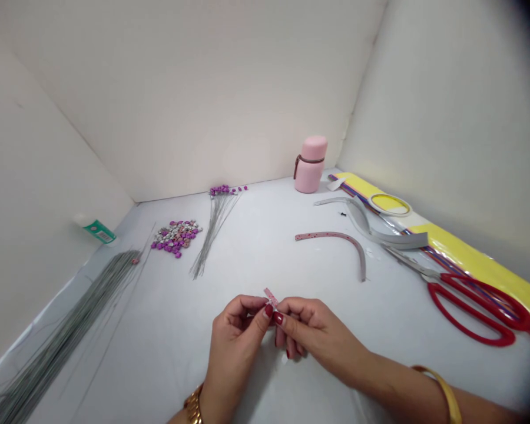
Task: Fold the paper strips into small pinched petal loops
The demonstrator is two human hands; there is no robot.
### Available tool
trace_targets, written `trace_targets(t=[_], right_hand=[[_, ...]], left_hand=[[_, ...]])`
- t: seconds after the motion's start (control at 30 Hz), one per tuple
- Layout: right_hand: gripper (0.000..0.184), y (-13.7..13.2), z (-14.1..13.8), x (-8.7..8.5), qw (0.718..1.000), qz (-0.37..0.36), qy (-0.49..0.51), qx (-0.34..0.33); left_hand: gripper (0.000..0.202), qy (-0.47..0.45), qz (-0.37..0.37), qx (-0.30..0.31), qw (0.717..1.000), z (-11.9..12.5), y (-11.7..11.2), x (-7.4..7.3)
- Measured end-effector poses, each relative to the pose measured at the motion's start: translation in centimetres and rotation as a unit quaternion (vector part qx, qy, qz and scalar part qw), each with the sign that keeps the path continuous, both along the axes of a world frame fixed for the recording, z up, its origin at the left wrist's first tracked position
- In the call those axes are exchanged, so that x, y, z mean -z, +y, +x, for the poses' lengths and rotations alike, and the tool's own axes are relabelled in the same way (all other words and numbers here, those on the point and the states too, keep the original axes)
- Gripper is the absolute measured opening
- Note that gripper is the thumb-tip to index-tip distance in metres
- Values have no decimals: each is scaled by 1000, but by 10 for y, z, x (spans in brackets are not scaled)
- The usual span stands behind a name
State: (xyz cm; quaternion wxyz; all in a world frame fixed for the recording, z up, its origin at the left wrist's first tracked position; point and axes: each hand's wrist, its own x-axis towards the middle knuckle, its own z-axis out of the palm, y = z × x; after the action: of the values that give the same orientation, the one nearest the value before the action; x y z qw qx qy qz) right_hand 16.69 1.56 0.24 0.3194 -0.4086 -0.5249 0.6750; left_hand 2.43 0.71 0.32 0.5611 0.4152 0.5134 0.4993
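A short pink strip [270,296] with a speckled pattern sticks up between my fingertips near the front of the table. My left hand [241,333] pinches it between thumb and index finger. From the other side, my right hand [311,330] closes thumb and fingers on the same strip, the two thumbs almost touching. The strip's lower end is hidden by the fingertips. Beyond the hands, a longer curved strip [335,235], pink with dark spots and grey toward one end, lies on the table.
Left are a bundle of thin wires [77,321], a pile of purple and silver beads [176,237] and wires topped with purple beads [212,229]. Right are red-handled scissors [472,306], grey ribbon [366,227], a tape roll [389,205] and yellow packaging [468,250]. A pink flask [310,168] stands behind.
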Motion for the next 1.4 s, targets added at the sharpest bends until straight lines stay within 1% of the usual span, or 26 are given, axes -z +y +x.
trace_targets(t=[0.1, 0.2, 0.27, 0.37, 0.53, 0.63, 0.73, 0.87, 0.93, 1.03, 1.13, 1.27, 1.33, 1.4], right_hand=[[29, 1, 1, 0, 1000, -4, -7, -11], [28, 2, 3, 0, 1000, -12, -13, -16], [28, 3, 4, 0, 999, -19, -25, -17], [28, 3, 5, -2, 999, -21, -41, -12], [25, 2, 4, -2, 999, 5, -52, 2], [26, 2, 3, -3, 998, 19, -58, 7], [26, 2, 2, -5, 998, 12, -55, 10], [26, 2, 3, -6, 998, -10, -53, 11], [26, 1, 2, -5, 998, -13, -52, 13], [27, 0, 2, -3, 999, -5, -41, 13], [28, 0, 2, -2, 1000, 6, -22, 7], [29, 1, 1, -2, 1000, 2, -9, 19], [28, 1, 2, -3, 1000, -3, -8, 29], [27, 2, 2, -3, 999, -6, -5, 33]], left_hand=[[7, -21, -19, 26, 999, -1, 2, 0], [15, -43, -44, 53, 997, -3, 4, 2], [15, -52, -53, 64, 995, -4, 5, 3], [14, -53, -59, 60, 995, -5, 5, 5], [15, -7, -55, 41, 998, -5, 4, 7], [15, 29, -23, 44, 998, -5, 3, 8], [11, 99, 63, 34, 992, -5, 1, 8], [12, 217, 181, 25, 959, -7, -4, 7], [16, 259, 222, 25, 940, -8, -5, 5], [24, 291, 264, 33, 919, -9, -6, 2], [31, 294, 291, 42, 910, -9, -6, -1], [33, 288, 293, 84, 908, -9, -6, -3], [32, 280, 272, 97, 916, -9, -6, -2], [29, 255, 225, 75, 937, -9, -6, 0]])
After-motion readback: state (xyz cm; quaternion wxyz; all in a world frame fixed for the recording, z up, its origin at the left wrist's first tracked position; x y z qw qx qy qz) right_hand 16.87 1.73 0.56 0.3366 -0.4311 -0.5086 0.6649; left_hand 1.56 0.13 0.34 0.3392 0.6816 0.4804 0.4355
